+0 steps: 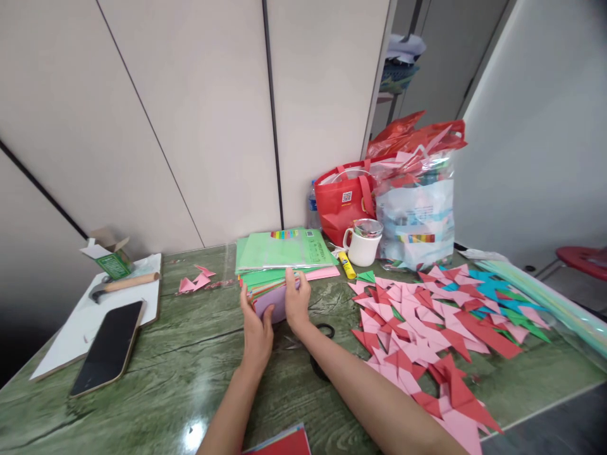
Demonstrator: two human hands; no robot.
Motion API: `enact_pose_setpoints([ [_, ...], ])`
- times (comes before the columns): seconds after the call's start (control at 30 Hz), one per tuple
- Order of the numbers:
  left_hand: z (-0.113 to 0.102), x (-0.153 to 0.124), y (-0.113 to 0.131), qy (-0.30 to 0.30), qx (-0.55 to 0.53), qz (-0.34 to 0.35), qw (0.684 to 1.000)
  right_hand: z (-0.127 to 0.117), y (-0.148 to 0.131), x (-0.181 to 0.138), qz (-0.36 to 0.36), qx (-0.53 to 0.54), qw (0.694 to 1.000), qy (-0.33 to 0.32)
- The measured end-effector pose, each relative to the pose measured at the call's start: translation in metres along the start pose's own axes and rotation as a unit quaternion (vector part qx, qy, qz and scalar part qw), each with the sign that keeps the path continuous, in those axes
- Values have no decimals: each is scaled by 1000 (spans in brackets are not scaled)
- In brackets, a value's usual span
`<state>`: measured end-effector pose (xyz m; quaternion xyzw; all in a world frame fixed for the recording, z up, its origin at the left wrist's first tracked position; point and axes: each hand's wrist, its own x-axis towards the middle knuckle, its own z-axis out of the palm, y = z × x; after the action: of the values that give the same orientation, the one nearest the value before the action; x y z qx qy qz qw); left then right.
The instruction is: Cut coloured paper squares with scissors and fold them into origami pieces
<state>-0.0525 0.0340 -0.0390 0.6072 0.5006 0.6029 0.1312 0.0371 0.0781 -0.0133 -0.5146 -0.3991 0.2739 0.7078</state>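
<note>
Red-topped sheets of paper (284, 443) lie toward the near edge of the green, wood-grained table (175, 354), partly cut off from view. Beyond them, around the middle of the table, both hands grasp a stack of coloured paper (274, 302) with a purple sheet facing the person: the left hand (257, 332) clasps its left side, thumb on the purple face, and the right hand (298, 303) holds its right side, fingers up by the top edge. Black-handled scissors (327, 330) lie partly hidden beneath the right forearm. Just behind the held stack, toward the back edge, a green paper pack (284, 251) in clear wrapping rests on more coloured sheets. Pink folded pieces (194, 282) lie left of it. Along the left edge, a white board (61, 355) carries a hammer (126, 284) and an opened green box (111, 259), with a dark-screened phone (109, 347) overlapping its near side. Right of the pack stand a yellow glue stick (348, 265), a lidded white mug (364, 246), a red bag (339, 205) and a filled clear bag (415, 221). Folded paper pieces (408, 309), mostly pink and red, spread over the right half toward the near right corner.
</note>
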Motion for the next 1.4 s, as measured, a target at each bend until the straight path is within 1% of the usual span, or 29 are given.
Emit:
enact_pose_setpoints([
  [0.1,0,1,0,15,17,6,1000,-1,-1,2,-7,1,1000,5],
  [0.2,-3,4,-1,-1,36,-16,999,-5,3,4,-6,2,1000,0],
  [0.3,-3,5,1,-8,11,-15,1000,-6,7,4,-1,2,1000,-9],
  [0.43,-1,4,4,-1,-11,8,1000,-4,6,1,-9,2,999,-42],
  [0.5,-2,4,3,-5,-4,17,1000,-3,5,0,-11,2,999,-51],
  [0.6,-6,6,-1,-7,40,34,999,-3,7,0,-7,1,999,-46],
  [0.67,-9,7,-3,-11,71,59,996,-3,8,1,-2,1,999,-43],
  [0.83,-13,6,-4,-57,153,110,980,-1,6,5,6,8,999,-42],
  [1.0,-9,3,-4,-45,161,123,978,-2,1,3,11,12,999,-45],
  [1.1,-9,3,-5,-33,154,139,978,-1,2,-1,8,13,998,-65],
  [1.17,-12,5,-7,-20,154,146,977,-2,4,-2,7,14,995,-96],
  [1.23,-16,8,-10,-7,156,142,978,-6,7,2,8,19,988,-155],
  [1.3,-20,12,-14,5,158,131,979,-12,9,10,12,29,968,-249],
  [1.4,-25,16,-18,25,162,112,980,-19,8,25,19,40,914,-403],
])
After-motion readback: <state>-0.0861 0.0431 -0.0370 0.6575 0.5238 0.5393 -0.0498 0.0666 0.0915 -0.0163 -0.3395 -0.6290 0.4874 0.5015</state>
